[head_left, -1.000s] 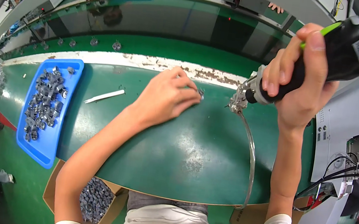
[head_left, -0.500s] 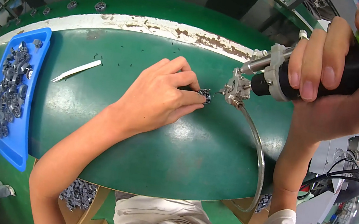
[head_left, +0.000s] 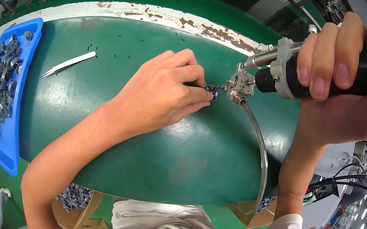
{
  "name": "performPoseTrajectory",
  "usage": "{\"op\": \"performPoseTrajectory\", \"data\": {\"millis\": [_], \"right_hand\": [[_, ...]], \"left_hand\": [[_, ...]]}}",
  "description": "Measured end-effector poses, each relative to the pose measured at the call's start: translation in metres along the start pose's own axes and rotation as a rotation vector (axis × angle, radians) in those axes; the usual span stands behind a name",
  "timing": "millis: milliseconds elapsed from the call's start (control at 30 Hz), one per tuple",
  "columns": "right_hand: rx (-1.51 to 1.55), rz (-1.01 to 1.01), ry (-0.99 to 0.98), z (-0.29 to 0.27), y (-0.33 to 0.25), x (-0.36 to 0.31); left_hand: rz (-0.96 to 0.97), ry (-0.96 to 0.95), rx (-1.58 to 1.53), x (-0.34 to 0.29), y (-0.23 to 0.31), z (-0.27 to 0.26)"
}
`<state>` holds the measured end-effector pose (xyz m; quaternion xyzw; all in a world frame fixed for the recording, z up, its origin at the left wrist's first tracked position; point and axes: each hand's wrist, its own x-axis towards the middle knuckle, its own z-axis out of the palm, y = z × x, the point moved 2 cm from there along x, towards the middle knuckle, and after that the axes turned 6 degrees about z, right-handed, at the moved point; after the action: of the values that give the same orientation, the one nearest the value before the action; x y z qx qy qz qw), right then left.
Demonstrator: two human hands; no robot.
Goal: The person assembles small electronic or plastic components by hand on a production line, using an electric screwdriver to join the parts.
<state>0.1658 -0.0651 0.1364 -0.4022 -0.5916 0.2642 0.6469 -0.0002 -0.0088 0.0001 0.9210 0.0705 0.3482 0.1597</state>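
Near the middle of the green table, my left hand [head_left: 166,88] pinches a small round dark part [head_left: 214,93] between thumb and fingers, with much of it hidden by the fingertips. To the right, my right hand [head_left: 336,75] wraps round the black body of a power screwdriver [head_left: 265,80] held on its side. Its metal head [head_left: 241,86] points left at the part, and the thin tip is at or right beside the part's edge; I cannot tell whether they touch. A clear hose [head_left: 261,150] curves down from the head toward the table's near edge.
A blue tray [head_left: 23,105] of dark round parts lies at the left, beside white-handled tweezers [head_left: 70,63]. Tiny dark screws [head_left: 90,47] are scattered farther back. Beyond the chipped white rail [head_left: 183,19], a green belt carries several parts. Cardboard boxes [head_left: 93,205] of parts sit below.
The screwdriver's head has come closer to the part in my left hand. The view has shifted slightly, so the tray and tweezers appear farther left. Both hands keep their grip.
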Motion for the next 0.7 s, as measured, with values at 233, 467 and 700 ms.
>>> {"op": "performPoseTrajectory", "data": {"millis": [233, 467, 700], "right_hand": [[-0.06, 0.022, 0.083, 0.006, 0.002, 0.001], [-0.112, 0.044, 0.165, 0.004, 0.0, 0.001], [-0.17, 0.065, 0.249, 0.009, 0.0, 0.001]], "left_hand": [[0.006, 0.013, -0.01, 0.001, 0.0, 0.0], [0.0, 0.005, -0.01, 0.001, -0.001, 0.0], [0.0, 0.01, -0.014, 0.001, -0.001, 0.001]]}}
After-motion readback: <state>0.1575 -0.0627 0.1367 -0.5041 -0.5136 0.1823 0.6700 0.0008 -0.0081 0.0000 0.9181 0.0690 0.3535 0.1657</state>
